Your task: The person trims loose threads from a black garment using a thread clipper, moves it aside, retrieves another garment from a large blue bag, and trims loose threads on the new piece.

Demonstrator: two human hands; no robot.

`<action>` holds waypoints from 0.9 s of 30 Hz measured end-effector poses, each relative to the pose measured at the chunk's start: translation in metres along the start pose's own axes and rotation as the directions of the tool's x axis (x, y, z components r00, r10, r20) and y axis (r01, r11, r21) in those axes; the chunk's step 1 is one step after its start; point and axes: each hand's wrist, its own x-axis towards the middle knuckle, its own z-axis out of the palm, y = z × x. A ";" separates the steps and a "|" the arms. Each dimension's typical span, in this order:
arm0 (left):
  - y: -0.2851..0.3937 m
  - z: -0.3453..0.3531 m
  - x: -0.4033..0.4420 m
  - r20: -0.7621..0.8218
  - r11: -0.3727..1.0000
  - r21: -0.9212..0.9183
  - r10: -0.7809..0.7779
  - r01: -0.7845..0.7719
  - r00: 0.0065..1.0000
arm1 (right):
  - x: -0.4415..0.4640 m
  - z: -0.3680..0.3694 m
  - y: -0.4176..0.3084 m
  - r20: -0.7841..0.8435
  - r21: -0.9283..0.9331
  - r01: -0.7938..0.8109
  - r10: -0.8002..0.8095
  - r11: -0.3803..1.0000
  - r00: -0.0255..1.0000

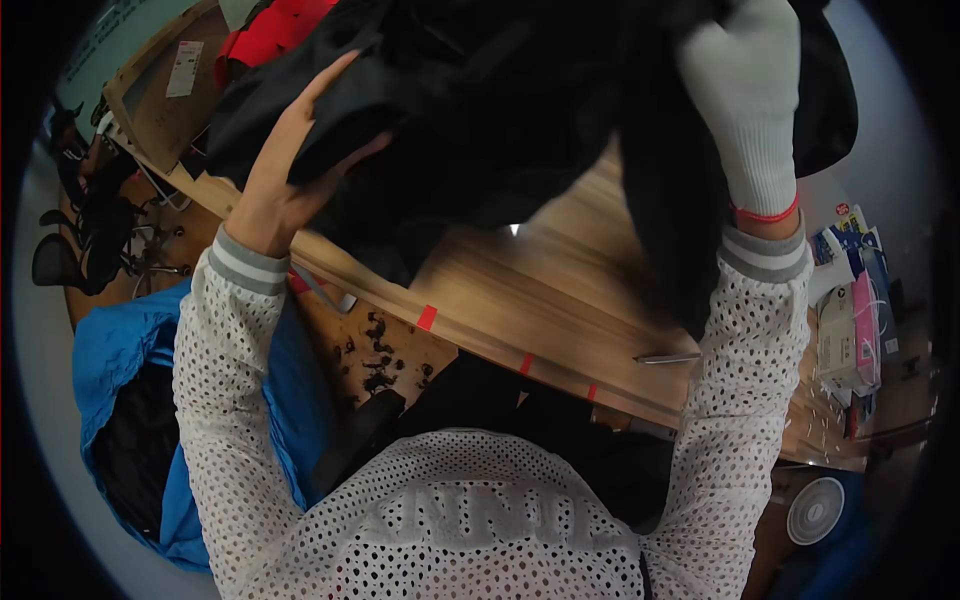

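Black cloth (480, 130), seemingly a garment, is spread in the air over the wooden table (570, 290), its lower edge blurred by motion. My left hand (295, 165) is bare and lies against the cloth's left side, with thumb and a finger stretched wide apart; the other fingers are hidden. At the upper right, my right hand (745, 85) wears a white knit glove and looks closed on the cloth, which hangs down beside it. Its fingertips are smeared and partly out of sight. A slim pen-like metal tool (667, 358) lies near the table's front edge.
Red tape marks (427, 318) line the front edge. A blue bag (130, 350) with black contents stands at lower left. Behind are a red item (270, 40) and a cardboard box (165, 90). Packages (850, 330) sit at right, above a round white lid (815, 510).
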 end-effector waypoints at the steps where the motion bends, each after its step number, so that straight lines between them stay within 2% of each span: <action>1: 0.002 0.012 0.016 0.014 1.000 -0.009 -0.004 0.004 1.000 | 0.003 0.001 -0.005 0.029 0.006 -0.006 0.006 1.000 1.000; 2: 0.005 0.021 0.041 0.459 0.990 -0.102 0.133 -0.097 0.879 | 0.004 0.001 -0.009 0.051 0.007 -0.014 0.014 1.000 0.999; 5: 0.023 0.054 0.060 0.415 0.976 0.018 0.191 -0.218 0.890 | 0.002 -0.012 -0.009 0.085 -0.026 -0.035 0.037 0.999 0.996; 8: 0.046 0.069 0.066 0.438 0.923 0.097 0.296 -0.372 0.849 | -0.005 -0.052 0.001 0.060 -0.115 -0.078 0.085 0.990 0.995; 11: 0.068 0.066 0.058 0.486 0.836 0.138 0.410 -0.530 0.772 | -0.033 -0.122 0.020 -0.024 -0.242 -0.163 0.162 0.956 0.986; 14: 0.090 0.056 0.049 0.539 0.744 0.112 0.512 -0.659 0.669 | -0.079 -0.232 0.023 -0.170 -0.430 -0.315 0.266 0.846 0.949; 17: 0.090 0.047 0.039 0.595 0.693 0.095 0.536 -0.715 0.599 | -0.152 -0.362 -0.004 -0.371 -0.598 -0.514 0.357 0.615 0.857; 20: 0.064 0.045 0.033 0.666 0.712 0.143 0.444 -0.687 0.599 | -0.252 -0.495 -0.076 -0.598 -0.653 -0.705 0.384 0.276 0.704; 21: 0.044 0.045 0.028 0.685 0.730 0.194 0.377 -0.656 0.623 | -0.288 -0.534 -0.108 -0.667 -0.642 -0.752 0.374 0.152 0.645; 23: 0.007 0.036 0.013 0.654 0.742 0.422 0.149 -0.521 0.742 | -0.357 -0.597 -0.180 -0.791 -0.576 -0.811 0.321 -0.106 0.521; 25: -0.028 0.009 0.003 0.574 0.776 0.522 -0.013 -0.353 0.819 | -0.415 -0.633 -0.250 -0.884 -0.463 -0.818 0.238 -0.341 0.402; 27: -0.054 -0.028 -0.011 0.409 0.794 0.578 -0.080 -0.190 0.909 | -0.454 -0.644 -0.310 -0.947 -0.316 -0.769 0.134 -0.555 0.293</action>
